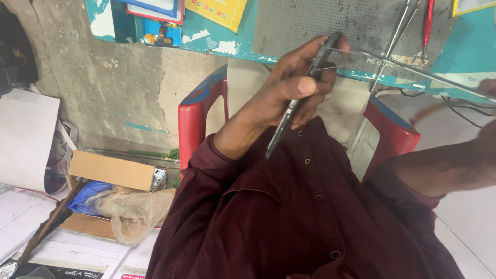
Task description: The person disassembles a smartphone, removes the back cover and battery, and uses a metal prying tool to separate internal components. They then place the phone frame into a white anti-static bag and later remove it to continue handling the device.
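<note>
- A dark, thin phone (297, 101) is seen edge-on, tilted, its top end near the counter (454, 64) edge and its lower end over the maroon shirt (289, 217).
- The left hand (292, 85) has its grip closed on the phone: thumb pressed on the near edge, fingers wrapped behind it.
- A clear, thin sheet (413, 70) runs from the phone's top end out to the right, lifted away from it at a shallow angle.
- The right hand (488, 85) sits at the frame's right edge, blurred and mostly cut off; it meets the far end of the sheet, but I cannot tell how its grip stands.
- The right forearm (444, 168) crosses below the sheet, well apart from the phone.
- A grey perforated mat (310, 20) lies on the teal counter, just behind the left hand.
- Metal tweezers (395, 36) and a red pen (427, 23) lie on the mat's right part.
- A red plastic chair (194, 121) shows behind the arms.
- A cardboard box (111, 170) and a crumpled plastic bag (134, 212) lie on the floor at left.
</note>
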